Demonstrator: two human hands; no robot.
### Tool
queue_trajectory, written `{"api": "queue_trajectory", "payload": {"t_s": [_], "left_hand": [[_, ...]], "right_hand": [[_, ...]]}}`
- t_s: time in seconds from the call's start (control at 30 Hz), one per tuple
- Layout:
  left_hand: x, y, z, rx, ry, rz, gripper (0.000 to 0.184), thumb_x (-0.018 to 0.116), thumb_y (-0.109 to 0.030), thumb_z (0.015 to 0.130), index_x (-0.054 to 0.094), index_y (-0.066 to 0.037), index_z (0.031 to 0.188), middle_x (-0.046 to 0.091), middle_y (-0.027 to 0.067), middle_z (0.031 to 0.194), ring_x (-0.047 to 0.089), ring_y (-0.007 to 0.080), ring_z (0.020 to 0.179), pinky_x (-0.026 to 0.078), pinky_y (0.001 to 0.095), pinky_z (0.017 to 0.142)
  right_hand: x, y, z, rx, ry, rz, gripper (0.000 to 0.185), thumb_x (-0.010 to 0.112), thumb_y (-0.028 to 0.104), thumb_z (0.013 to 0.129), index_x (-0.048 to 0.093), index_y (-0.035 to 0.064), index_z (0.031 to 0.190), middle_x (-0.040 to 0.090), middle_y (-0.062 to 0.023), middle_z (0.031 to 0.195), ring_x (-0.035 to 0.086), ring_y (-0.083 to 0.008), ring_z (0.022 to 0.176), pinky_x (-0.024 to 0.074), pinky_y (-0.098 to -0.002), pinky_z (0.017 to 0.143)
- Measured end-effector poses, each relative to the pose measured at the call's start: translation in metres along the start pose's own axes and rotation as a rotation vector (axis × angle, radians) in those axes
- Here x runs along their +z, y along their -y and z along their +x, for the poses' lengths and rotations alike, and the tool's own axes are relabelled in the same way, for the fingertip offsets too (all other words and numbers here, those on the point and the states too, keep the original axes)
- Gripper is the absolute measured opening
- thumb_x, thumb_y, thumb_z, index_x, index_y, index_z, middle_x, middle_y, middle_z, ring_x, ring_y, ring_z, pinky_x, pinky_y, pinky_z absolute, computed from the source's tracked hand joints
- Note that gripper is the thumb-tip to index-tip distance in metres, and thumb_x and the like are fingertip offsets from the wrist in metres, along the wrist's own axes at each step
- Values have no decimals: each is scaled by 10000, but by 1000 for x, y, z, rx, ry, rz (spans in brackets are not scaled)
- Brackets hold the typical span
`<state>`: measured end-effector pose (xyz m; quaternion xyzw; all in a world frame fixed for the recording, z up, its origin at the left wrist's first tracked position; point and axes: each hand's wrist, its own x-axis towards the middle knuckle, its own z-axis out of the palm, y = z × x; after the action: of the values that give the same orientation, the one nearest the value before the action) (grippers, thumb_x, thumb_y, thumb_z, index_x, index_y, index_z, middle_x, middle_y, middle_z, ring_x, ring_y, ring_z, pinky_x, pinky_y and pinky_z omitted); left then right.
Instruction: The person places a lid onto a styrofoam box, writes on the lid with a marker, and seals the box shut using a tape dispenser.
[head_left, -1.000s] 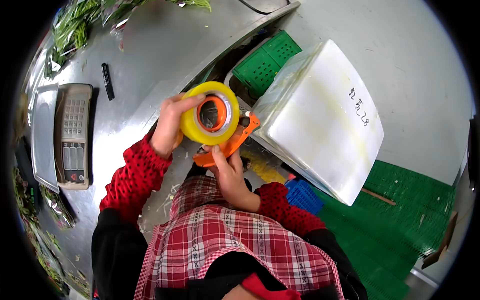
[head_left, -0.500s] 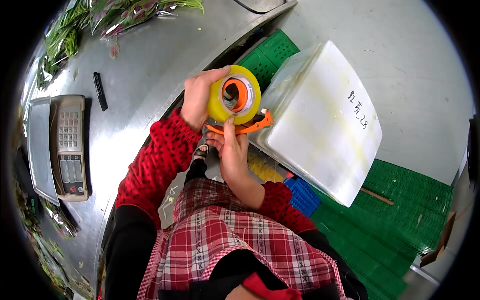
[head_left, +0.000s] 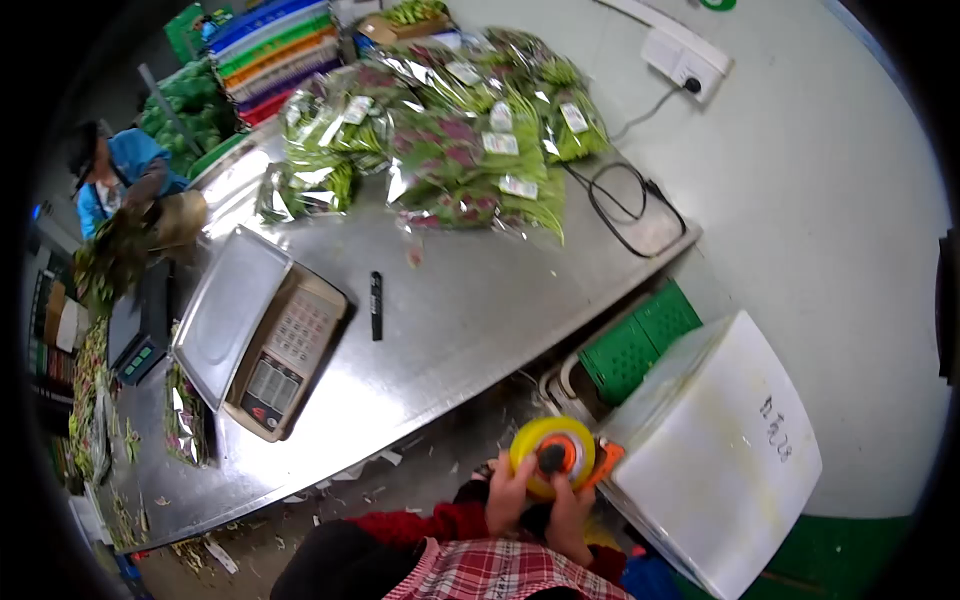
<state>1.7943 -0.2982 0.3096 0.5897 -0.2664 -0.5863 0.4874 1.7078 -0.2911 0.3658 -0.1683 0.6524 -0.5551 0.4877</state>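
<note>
A yellow tape roll (head_left: 530, 437) sits on an orange tape dispenser (head_left: 606, 461), low in the head view beside the white box. My left hand (head_left: 507, 496) is closed on the roll's left side. My right hand (head_left: 567, 518) grips the dispenser from below, its fingers partly hidden behind it. Just right of the dispenser stands the white foam box (head_left: 720, 450), lid on, with dark handwriting on top. Its near left edge is close to the dispenser's orange end; whether they touch I cannot tell.
The metal table (head_left: 440, 310) carries a scale (head_left: 290, 350), a black marker (head_left: 376, 305) and bagged leafy vegetables (head_left: 470, 150). A black cable (head_left: 640, 215) loops over its corner. A green crate (head_left: 640, 340) stands beside the box. Another person (head_left: 130, 180) handles greens at far left.
The view has tilted up and left, bringing in more of the table and the other person. Both hands still hold the tape dispenser, now lower in view; the left hand has shifted down the roll.
</note>
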Motion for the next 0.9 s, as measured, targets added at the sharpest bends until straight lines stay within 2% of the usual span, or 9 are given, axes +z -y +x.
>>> {"api": "queue_trajectory", "payload": {"t_s": [0.13,0.23,0.37,0.47,0.57,0.63,0.7,0.8,0.9], "left_hand": [[41,-3,-3,-46,-73,-275,355,623,-272,956,494,4,1137,620,117,1015,605,164,863,499,296,728],[96,1,29,44,27,-139,426,617,-288,960,419,10,1190,609,132,1056,607,203,925,503,315,804],[107,-6,38,123,78,-257,483,639,-330,941,423,29,1182,610,157,1069,605,219,992,495,352,841],[94,6,48,110,183,44,573,684,-265,915,404,23,1323,536,124,1222,535,203,1123,446,337,965],[44,-43,30,391,325,-141,595,709,-229,884,421,14,1345,537,109,1234,533,207,1141,436,351,985],[-10,-68,13,479,136,55,543,701,-228,873,453,8,1295,576,121,1174,549,206,1126,439,365,989],[-42,-88,8,317,83,-186,372,622,-131,910,496,19,1226,594,85,1116,568,166,1052,454,314,941],[-76,-89,21,153,103,-494,420,404,-320,1030,538,13,1248,624,74,1070,588,150,993,455,293,911],[-106,-118,11,189,115,-448,467,456,-396,1023,574,4,1234,637,54,1081,579,112,968,456,263,871]], "right_hand": [[-12,-26,43,-311,29,22,461,602,50,818,521,-47,1262,593,-132,1182,599,-220,1047,497,-343,891],[-35,11,123,33,132,-103,441,568,95,862,513,-32,1281,597,-137,1179,631,-226,1016,550,-334,819],[-6,45,108,-65,101,79,384,541,76,894,525,-40,1259,607,-163,1153,649,-257,973,574,-358,782],[-16,22,142,35,198,78,559,501,-3,849,436,25,1403,567,-158,1255,620,-273,1070,553,-379,855],[16,54,110,21,625,233,706,493,-11,776,345,66,1462,516,-145,1340,580,-272,1149,508,-390,946],[36,65,86,81,784,198,870,476,-32,718,241,128,1540,453,-143,1446,535,-284,1234,471,-411,1029],[35,38,85,174,755,-22,557,541,33,714,555,-33,1267,648,-88,1131,641,-203,992,520,-332,895],[59,35,59,277,969,-7,524,523,34,694,581,-33,1210,661,-64,1044,642,-167,931,514,-271,835],[73,36,45,348,1115,-17,523,526,49,688,580,-38,1201,662,-72,1049,644,-164,923,516,-268,835]]}}
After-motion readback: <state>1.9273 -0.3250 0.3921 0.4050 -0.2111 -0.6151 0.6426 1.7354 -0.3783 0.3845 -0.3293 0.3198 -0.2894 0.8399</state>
